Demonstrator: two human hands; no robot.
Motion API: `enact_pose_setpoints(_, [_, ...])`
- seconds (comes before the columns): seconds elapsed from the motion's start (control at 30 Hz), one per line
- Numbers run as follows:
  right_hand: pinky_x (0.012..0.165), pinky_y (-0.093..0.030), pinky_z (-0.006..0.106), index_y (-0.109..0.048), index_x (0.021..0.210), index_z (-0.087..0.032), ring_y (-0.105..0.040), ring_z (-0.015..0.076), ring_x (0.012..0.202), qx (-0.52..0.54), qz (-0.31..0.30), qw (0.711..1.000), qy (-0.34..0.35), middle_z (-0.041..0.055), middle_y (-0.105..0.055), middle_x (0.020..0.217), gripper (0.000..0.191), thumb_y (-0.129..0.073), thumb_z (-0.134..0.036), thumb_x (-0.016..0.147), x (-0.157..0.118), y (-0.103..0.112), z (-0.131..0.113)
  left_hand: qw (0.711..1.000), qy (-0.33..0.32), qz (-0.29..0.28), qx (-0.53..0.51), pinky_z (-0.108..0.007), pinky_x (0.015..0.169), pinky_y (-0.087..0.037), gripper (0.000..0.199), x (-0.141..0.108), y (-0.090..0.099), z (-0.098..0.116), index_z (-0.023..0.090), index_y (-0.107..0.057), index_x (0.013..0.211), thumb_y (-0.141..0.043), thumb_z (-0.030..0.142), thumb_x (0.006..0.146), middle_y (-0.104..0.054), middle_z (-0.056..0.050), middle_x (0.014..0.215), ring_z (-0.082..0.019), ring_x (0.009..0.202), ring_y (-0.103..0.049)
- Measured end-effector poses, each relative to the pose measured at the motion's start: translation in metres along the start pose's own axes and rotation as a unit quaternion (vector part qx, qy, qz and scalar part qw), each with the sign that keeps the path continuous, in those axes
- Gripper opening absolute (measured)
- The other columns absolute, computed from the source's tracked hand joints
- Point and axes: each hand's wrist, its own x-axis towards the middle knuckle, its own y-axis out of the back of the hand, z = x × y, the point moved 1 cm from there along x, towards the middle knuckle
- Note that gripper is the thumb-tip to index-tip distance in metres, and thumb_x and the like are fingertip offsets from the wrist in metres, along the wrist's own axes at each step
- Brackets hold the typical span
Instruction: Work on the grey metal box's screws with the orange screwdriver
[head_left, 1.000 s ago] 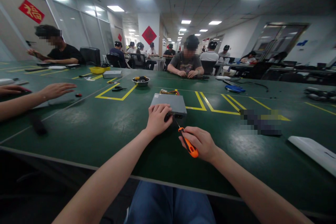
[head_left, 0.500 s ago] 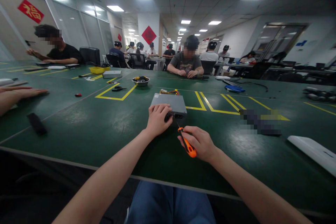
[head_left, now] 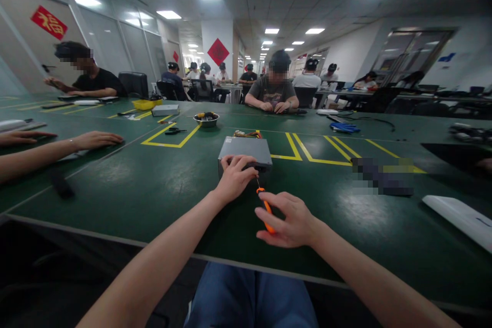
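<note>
A grey computer power supply (head_left: 248, 147) sits on the green table in front of me, its bundle of coloured wires (head_left: 246, 134) at the far side. My left hand (head_left: 234, 177) grips its near top edge, fingers over the front and fingertips close to the screwdriver's shaft. In my right hand (head_left: 286, 218) is an orange and black screwdriver (head_left: 268, 218), its fingers loosely around the handle. The shaft points up towards the front of the power supply; the tip is hidden near my left fingertips, so I cannot tell what it touches.
A metal bowl (head_left: 206, 120) of small items and black pliers (head_left: 175, 131) lie beyond. Blue gloves (head_left: 345, 127) are at the far right, a white panel (head_left: 459, 220) at the near right. Another person's arms (head_left: 88, 141) reach in from the left; a person (head_left: 273, 89) sits opposite.
The screwdriver's shaft has come up closer to the power supply and my left fingertips. My right fingers have loosened and spread on the handle. A neighbour's arm has reached further in from the left.
</note>
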Motion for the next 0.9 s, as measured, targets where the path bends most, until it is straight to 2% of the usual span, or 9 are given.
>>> enact_pose_setpoints(0.1, [0.065,-0.052,0.029,-0.053,0.109,-0.018,-0.059,0.0144,0.073,0.009,-0.033,0.998,0.048,0.0124,-0.060,0.105,0.028,-0.048,-0.030,0.084,0.003,0.007,-0.007,1.000,0.000,-0.008,-0.007,-0.042,0.095,-0.023,0.017,0.000,0.002,0.000,0.031,-0.064,0.090,-0.047,0.027,0.088,-0.058,0.001,0.120,-0.019,0.113,-0.048])
enact_pose_setpoints(0.2, [0.070,-0.052,0.027,-0.053,0.107,-0.015,-0.061,0.0136,0.077,0.023,-0.023,0.999,0.027,0.0126,-0.062,0.103,0.024,-0.049,-0.021,0.084,0.005,0.007,-0.009,0.999,0.022,-0.012,-0.024,-0.040,0.096,-0.025,0.027,0.001,0.007,0.001,0.030,-0.056,0.111,-0.048,0.024,0.086,-0.057,-0.001,0.121,-0.019,0.112,-0.048])
enact_pose_setpoints(0.27, [0.067,-0.052,0.025,-0.051,0.100,-0.015,-0.061,0.0125,0.075,0.028,-0.001,1.000,0.008,0.0141,-0.063,0.106,0.017,-0.053,-0.022,0.084,0.004,0.005,-0.009,0.998,0.044,-0.003,-0.035,-0.037,0.097,-0.027,0.044,0.002,0.010,0.002,0.025,-0.045,0.123,-0.052,0.023,0.080,-0.055,-0.004,0.124,-0.020,0.115,-0.046])
enact_pose_setpoints(0.33, [0.061,-0.051,0.023,-0.049,0.089,-0.017,-0.061,0.0115,0.071,0.027,0.012,1.000,-0.011,0.0146,-0.063,0.108,0.011,-0.055,-0.025,0.084,0.003,0.002,-0.009,0.998,0.059,0.008,-0.031,-0.036,0.098,-0.027,0.051,0.003,0.012,0.002,0.023,-0.041,0.128,-0.052,0.021,0.078,-0.052,-0.005,0.128,-0.021,0.119,-0.043])
enact_pose_setpoints(0.43, [0.056,-0.049,0.022,-0.047,0.084,-0.018,-0.061,0.0118,0.068,0.027,0.011,0.999,-0.043,0.0130,-0.064,0.102,0.013,-0.055,-0.029,0.085,0.003,-0.001,-0.008,0.997,0.075,0.023,-0.010,-0.037,0.099,-0.026,0.040,0.003,0.009,0.002,0.024,-0.047,0.122,-0.049,0.023,0.082,-0.054,-0.004,0.126,-0.021,0.120,-0.042])
enact_pose_setpoints(0.57, [0.064,-0.052,0.024,-0.049,0.107,-0.016,-0.063,0.0167,0.086,0.043,-0.014,0.998,-0.039,0.0147,-0.061,0.103,0.025,-0.049,-0.031,0.087,0.004,0.002,-0.007,0.996,0.083,0.030,0.005,-0.039,0.098,-0.025,0.029,0.005,0.006,0.002,0.025,-0.053,0.113,-0.050,0.027,0.084,-0.058,-0.003,0.120,-0.021,0.115,-0.046])
enact_pose_setpoints(0.63, [0.067,-0.052,0.026,-0.048,0.113,-0.014,-0.062,0.0184,0.091,0.055,-0.029,0.997,-0.034,0.0162,-0.059,0.106,0.029,-0.043,-0.029,0.088,0.004,0.004,-0.007,0.996,0.086,0.033,0.008,-0.039,0.097,-0.026,0.028,0.005,0.005,0.002,0.025,-0.054,0.112,-0.050,0.027,0.084,-0.059,-0.003,0.119,-0.020,0.113,-0.048])
enact_pose_setpoints(0.8, [0.062,-0.053,0.025,-0.047,0.103,-0.014,-0.064,0.0172,0.082,0.057,-0.002,0.997,-0.045,0.0152,-0.061,0.101,0.026,-0.048,-0.034,0.086,0.002,0.001,-0.006,0.995,0.086,0.040,0.008,-0.039,0.095,-0.026,0.026,0.005,0.005,0.002,0.026,-0.055,0.109,-0.052,0.027,0.083,-0.060,-0.002,0.117,-0.020,0.110,-0.049])
enact_pose_setpoints(0.9, [0.061,-0.053,0.025,-0.044,0.099,-0.016,-0.064,0.0177,0.084,0.077,0.007,0.995,-0.069,0.0153,-0.061,0.104,0.027,-0.053,-0.038,0.084,0.000,-0.002,-0.006,0.995,0.087,0.040,0.007,-0.039,0.096,-0.026,0.026,0.005,0.004,0.002,0.026,-0.055,0.109,-0.052,0.027,0.083,-0.060,-0.001,0.117,-0.019,0.111,-0.049])
